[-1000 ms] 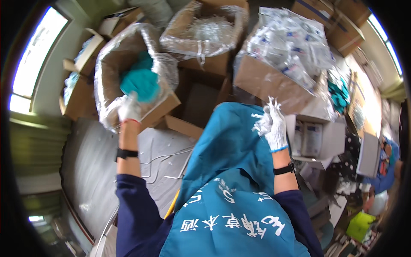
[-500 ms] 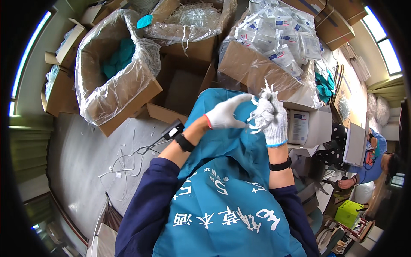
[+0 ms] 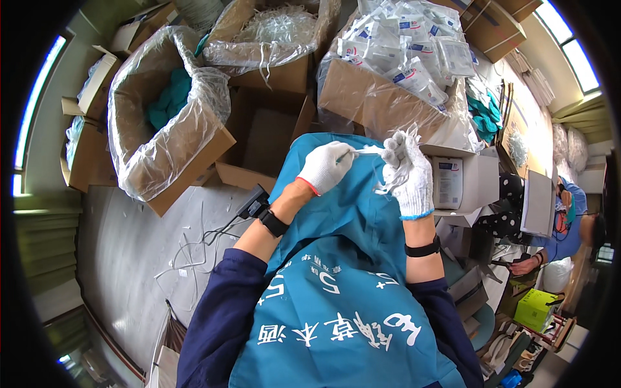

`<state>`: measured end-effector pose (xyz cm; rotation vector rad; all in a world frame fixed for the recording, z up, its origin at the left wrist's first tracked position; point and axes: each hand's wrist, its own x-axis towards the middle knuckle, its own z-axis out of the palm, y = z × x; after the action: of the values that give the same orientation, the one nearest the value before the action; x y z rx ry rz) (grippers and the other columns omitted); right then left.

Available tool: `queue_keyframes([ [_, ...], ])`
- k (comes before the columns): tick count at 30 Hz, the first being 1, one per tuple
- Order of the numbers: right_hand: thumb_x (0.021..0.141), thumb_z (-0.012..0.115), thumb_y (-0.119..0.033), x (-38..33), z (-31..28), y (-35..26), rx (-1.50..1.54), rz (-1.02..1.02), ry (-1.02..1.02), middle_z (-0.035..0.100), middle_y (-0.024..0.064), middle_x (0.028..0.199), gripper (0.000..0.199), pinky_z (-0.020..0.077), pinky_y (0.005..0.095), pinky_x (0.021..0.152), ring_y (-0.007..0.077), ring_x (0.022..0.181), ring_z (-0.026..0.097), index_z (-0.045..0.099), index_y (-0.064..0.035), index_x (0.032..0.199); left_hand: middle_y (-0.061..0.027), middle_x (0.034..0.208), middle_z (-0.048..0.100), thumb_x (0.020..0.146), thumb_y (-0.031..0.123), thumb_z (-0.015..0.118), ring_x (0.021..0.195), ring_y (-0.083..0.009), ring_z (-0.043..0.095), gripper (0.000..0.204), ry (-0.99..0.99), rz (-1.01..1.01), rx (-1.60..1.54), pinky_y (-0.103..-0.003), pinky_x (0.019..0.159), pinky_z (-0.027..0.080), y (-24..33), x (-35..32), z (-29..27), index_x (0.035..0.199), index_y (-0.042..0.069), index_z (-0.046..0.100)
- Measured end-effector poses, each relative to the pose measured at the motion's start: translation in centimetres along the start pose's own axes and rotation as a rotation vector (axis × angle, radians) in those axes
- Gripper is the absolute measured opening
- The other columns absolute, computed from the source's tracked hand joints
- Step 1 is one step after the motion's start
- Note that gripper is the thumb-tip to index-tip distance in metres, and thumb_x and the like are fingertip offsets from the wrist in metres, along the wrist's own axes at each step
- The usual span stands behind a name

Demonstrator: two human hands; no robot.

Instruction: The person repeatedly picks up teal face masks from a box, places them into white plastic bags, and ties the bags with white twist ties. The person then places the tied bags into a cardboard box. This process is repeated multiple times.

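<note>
White-gloved left hand (image 3: pixel 325 167) pinched one end of a thin white strip (image 3: pixel 367 151), which spanned the gap to the right hand (image 3: pixel 410 180). The latter, gloved alike, had its fingers curled around a white strip bunch (image 3: pixel 393 177) above the teal apron (image 3: pixel 310 365). Beyond, at left, a plastic-lined carton (image 3: pixel 169 169) held teal items (image 3: pixel 169 100); at right, white packets (image 3: pixel 414 39) heaped over another carton (image 3: pixel 362 92).

White lettering (image 3: pixel 339 328) on teal apron (image 3: pixel 352 301), blue-printed packets (image 3: pixel 414 45)
</note>
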<state>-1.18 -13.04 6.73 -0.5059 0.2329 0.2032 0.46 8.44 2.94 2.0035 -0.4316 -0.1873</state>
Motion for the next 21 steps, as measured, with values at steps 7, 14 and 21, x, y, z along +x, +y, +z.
queue_keyframes([
  [7,0.104,0.056,-0.018,-0.9,2.4,-0.9,0.091,0.13,-0.132,0.072,0.0178,0.101,0.024,0.0642,0.0344,0.075,0.0268,0.091,0.073,0.065,0.0031,0.111,-0.0148,0.114,0.07,0.093,0.013,0.053,0.105,-0.0289,0.066,0.026,0.131,0.171,-0.116,-0.036,0.095,0.05,-1.3,2.4,0.8,0.108,-0.001,0.07],
  [14,0.105,0.053,-0.021,0.0,2.0,-1.3,0.128,0.049,0.079,0.072,0.0172,0.103,0.029,0.0641,0.0337,0.07,0.0246,0.084,0.073,0.066,0.0039,0.114,-0.0099,0.098,0.07,0.102,0.026,0.05,0.084,-0.0154,0.066,0.032,-0.398,-0.282,-0.88,-0.03,0.078,0.054,-0.9,1.5,1.5,0.114,0.001,0.066],
  [21,0.105,0.054,-0.02,0.0,1.3,-1.2,0.008,-0.055,0.074,0.073,0.0183,0.099,0.026,0.0633,0.0319,0.077,0.0272,0.091,0.073,0.066,0.0022,0.109,-0.0013,0.077,0.061,0.099,0.025,0.053,0.064,-0.0086,0.054,0.033,-0.47,-0.396,-0.803,-0.025,0.059,0.045,0.5,0.4,0.4,0.11,0.001,0.072],
])
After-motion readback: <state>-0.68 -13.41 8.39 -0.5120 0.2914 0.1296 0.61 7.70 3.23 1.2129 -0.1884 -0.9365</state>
